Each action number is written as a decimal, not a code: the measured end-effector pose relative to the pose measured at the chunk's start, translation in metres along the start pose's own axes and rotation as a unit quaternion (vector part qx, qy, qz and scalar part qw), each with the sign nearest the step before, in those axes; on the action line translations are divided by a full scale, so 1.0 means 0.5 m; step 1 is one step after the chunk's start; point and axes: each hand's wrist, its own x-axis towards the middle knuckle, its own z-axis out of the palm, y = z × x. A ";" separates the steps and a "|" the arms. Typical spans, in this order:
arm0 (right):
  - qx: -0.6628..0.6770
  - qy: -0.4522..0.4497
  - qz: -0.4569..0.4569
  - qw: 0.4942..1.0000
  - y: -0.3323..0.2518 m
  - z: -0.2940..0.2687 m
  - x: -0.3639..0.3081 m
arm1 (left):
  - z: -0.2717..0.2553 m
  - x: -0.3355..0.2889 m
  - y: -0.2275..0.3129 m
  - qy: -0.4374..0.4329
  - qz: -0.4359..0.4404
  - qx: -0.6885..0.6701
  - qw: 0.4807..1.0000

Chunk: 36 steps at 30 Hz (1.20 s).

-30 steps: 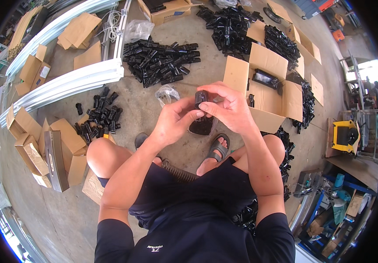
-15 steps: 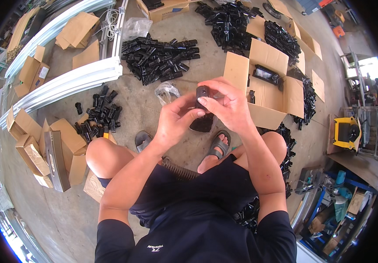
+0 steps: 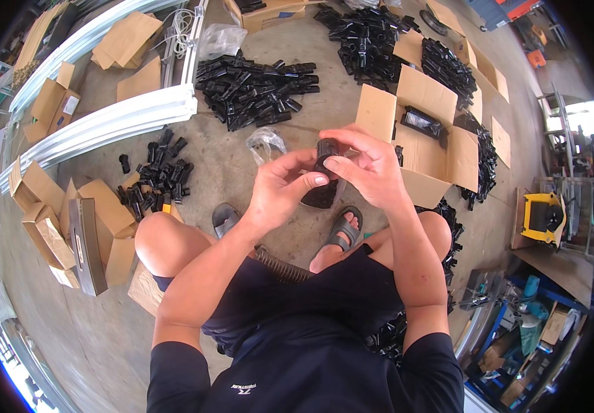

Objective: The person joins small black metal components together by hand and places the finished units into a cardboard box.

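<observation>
Both hands meet over the knees — the left hand (image 3: 279, 193) and right hand (image 3: 372, 168) pinch a small black plastic part (image 3: 326, 150) between closed fingers. Fitting looks mid-way; heaps of black parts (image 3: 255, 86) lie far left, an open cardboard box (image 3: 424, 134) right.

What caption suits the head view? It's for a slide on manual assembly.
Seated on a concrete floor, left hand and right hand together grip a small black plastic part.

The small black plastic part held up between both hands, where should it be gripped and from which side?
Probably by its two ends, from left and right: the small black plastic part sits pinched between the left hand and right hand, fingertips on opposite sides, leaving its ribbed top exposed.
</observation>
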 end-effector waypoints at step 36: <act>-0.050 0.095 -0.033 0.994 0.018 0.045 0.015 | -0.007 0.003 -0.015 0.049 -0.013 0.040 0.998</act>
